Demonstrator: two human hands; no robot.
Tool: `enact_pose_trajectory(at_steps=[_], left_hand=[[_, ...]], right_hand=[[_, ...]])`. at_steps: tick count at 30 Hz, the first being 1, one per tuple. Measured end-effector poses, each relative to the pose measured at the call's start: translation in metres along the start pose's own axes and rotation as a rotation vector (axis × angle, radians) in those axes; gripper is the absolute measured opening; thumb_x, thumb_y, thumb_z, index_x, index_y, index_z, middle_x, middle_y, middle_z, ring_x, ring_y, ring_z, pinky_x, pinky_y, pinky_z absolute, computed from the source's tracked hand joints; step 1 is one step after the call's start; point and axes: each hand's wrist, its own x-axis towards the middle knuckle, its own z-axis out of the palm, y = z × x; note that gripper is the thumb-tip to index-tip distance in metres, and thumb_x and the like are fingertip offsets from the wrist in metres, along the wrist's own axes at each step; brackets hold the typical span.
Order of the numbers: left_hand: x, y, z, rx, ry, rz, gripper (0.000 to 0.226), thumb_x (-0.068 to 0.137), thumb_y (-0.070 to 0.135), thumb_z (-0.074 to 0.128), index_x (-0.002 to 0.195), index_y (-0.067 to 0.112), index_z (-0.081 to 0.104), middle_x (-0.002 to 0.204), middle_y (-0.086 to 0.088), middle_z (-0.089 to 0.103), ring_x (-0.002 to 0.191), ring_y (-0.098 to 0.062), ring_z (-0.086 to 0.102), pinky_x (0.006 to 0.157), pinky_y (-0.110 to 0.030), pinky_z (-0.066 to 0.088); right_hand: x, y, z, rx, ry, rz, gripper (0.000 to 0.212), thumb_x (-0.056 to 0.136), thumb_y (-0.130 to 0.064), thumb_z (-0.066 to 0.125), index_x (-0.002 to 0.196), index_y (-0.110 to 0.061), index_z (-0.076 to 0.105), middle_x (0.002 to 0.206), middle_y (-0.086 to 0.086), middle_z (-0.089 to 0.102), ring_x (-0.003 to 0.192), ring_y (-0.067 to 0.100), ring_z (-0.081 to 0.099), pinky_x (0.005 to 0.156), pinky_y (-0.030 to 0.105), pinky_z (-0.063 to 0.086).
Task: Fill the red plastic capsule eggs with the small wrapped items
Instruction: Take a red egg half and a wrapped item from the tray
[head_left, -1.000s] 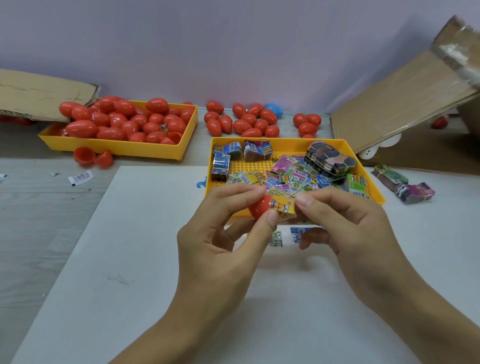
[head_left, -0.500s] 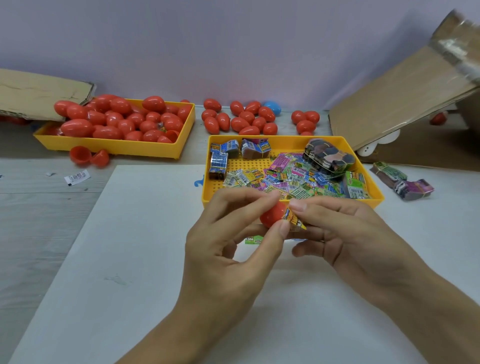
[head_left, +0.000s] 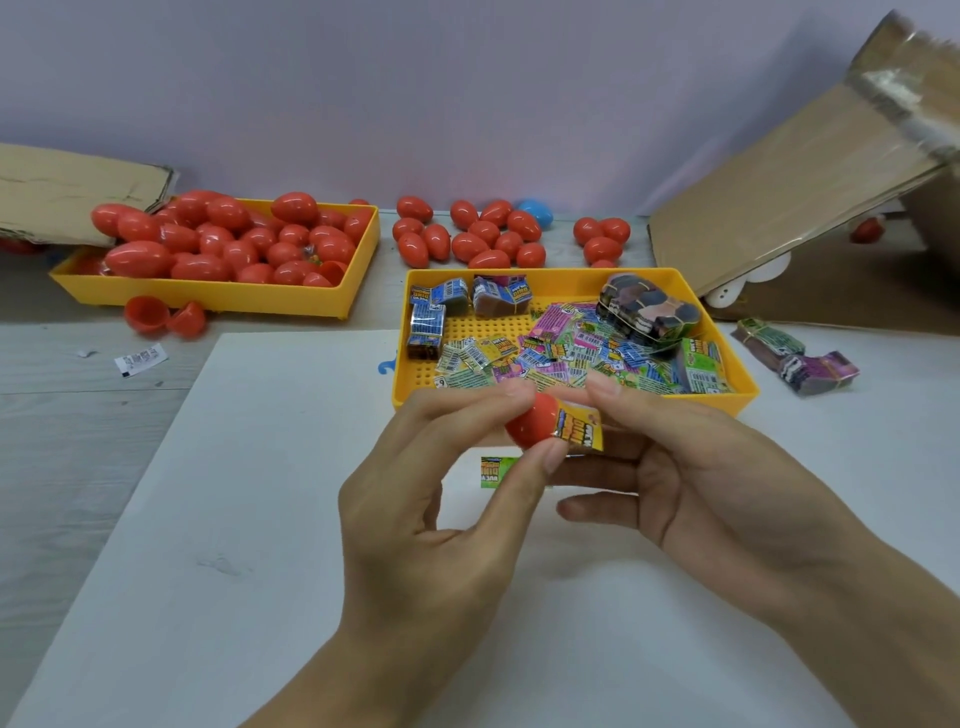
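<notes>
While 2 hands (head_left: 452, 519) grip 1 egg half (head_left: 530, 427).

Even, diffuse overhead light, bright without harsh glare; soft shadows beneath both hands on the white worktop (head_left: 260, 519), small highlights on the red eggs (head_left: 234, 244), wide-angle bending at the edges, slightly soft detail throughout.

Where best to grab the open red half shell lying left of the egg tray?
Take the open half shell by its rim, coming from above and the front. Its mouth tilts toward the camera, so one finger can go inside the cup and the thumb outside. Its domed back looks slippery, and the closed half touches its right side.
</notes>
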Motion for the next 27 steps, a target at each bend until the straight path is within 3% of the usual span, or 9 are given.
enact_pose_trajectory(at_steps=[5, 13, 18, 22, 27], left_hand=[[0.0002, 0.0019, -0.0008, 0.005, 0.012, -0.013, 0.029, 0.084, 0.017, 0.075, 0.111, 0.015, 0.067, 0.104, -0.006, 0.07, 0.1, -0.021, 0.071, 0.087, -0.031, 0.055], [-0.0023, -0.0003, 0.0023, 0.01, 0.0, -0.057, 0.031, 0.082, 0.011, 0.078, 0.111, 0.008, 0.069, 0.106, -0.008, 0.072, 0.101, -0.02, 0.072, 0.088, -0.035, 0.057], [-0.002, -0.0033, 0.0027, -0.02, -0.035, -0.059, 0.039, 0.082, 0.016, 0.077, 0.118, 0.012, 0.066, 0.111, -0.009, 0.069, 0.105, -0.026, 0.069, 0.09, -0.04, 0.056], [-0.0025, -0.0067, 0.0021, -0.047, -0.033, -0.046, 0.036, 0.082, 0.011, 0.076, 0.117, 0.013, 0.068, 0.109, -0.007, 0.068, 0.103, -0.028, 0.069, 0.088, -0.041, 0.057], [-0.0033, -0.0071, 0.0017, -0.091, -0.052, -0.068, 0.036, 0.083, 0.012, 0.076, 0.118, 0.01, 0.07, 0.109, -0.003, 0.069, 0.105, -0.026, 0.069, 0.089, -0.04, 0.056]], right_hand=[[-0.001, 0.0008, -0.0031, 0.05, -0.066, 0.019, 0.03, 0.076, -0.025, 0.079, 0.102, -0.01, 0.078, 0.103, 0.016, 0.075, 0.085, 0.021, 0.075, 0.067, 0.028, 0.059], [0.0007, 0.0025, -0.0053, 0.138, -0.096, 0.045, 0.034, 0.073, -0.025, 0.074, 0.102, -0.008, 0.078, 0.101, 0.014, 0.075, 0.091, 0.021, 0.073, 0.075, 0.029, 0.059], [0.0016, 0.0043, -0.0044, 0.184, -0.088, 0.067, 0.036, 0.074, -0.022, 0.076, 0.105, -0.004, 0.076, 0.108, 0.024, 0.072, 0.1, 0.03, 0.072, 0.075, 0.03, 0.059], [0.0015, 0.0043, -0.0047, 0.22, -0.068, 0.083, 0.035, 0.073, -0.024, 0.083, 0.104, -0.009, 0.077, 0.103, 0.017, 0.074, 0.09, 0.025, 0.074, 0.073, 0.033, 0.059], [0.001, 0.0038, -0.0027, 0.159, -0.04, 0.088, 0.027, 0.071, -0.028, 0.076, 0.095, -0.016, 0.08, 0.09, 0.008, 0.075, 0.075, 0.017, 0.073, 0.064, 0.03, 0.059]])
